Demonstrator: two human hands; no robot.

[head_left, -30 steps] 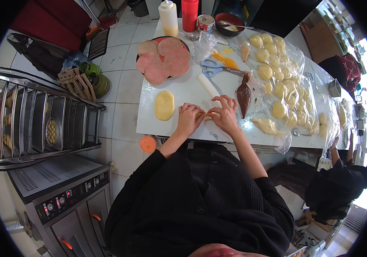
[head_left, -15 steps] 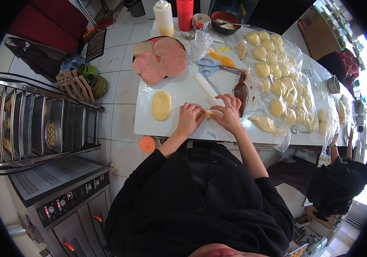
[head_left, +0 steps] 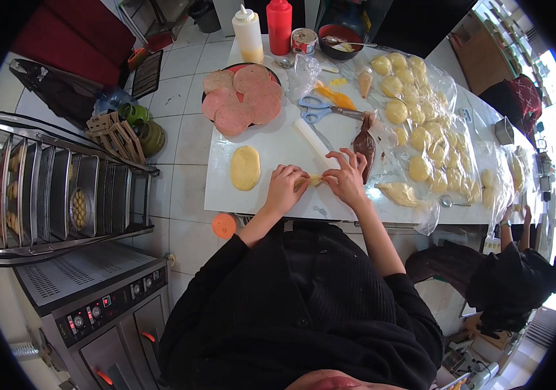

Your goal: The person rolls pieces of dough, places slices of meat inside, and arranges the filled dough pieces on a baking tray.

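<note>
Between my two hands, near the front edge of the table, is a small piece of yellow dough [head_left: 315,180], mostly covered by fingers. My left hand [head_left: 286,186] pinches its left end. On its right end the thumb and fingers of my right hand [head_left: 347,179] are closed, with other fingers raised. A flattened oval of dough [head_left: 245,168] lies left of my left hand. Just beyond my hands is a white rolling pin [head_left: 312,138], set slantwise. A piping bag of brown filling [head_left: 364,151] rests right of it, by my right hand.
Round meat slices lie on a dark plate [head_left: 207,90] at the back left. Blue scissors [head_left: 317,109] lie past the rolling pin. Many dough balls [head_left: 419,167] sit under plastic at the right. Squeeze bottles [head_left: 248,36] and a bowl [head_left: 341,48] stand behind. Another person [head_left: 518,279] works at right.
Both hands stay on the dough piece, their fingers shifting slightly along it. More of the dough shows between them. The whole view has tilted a little.
</note>
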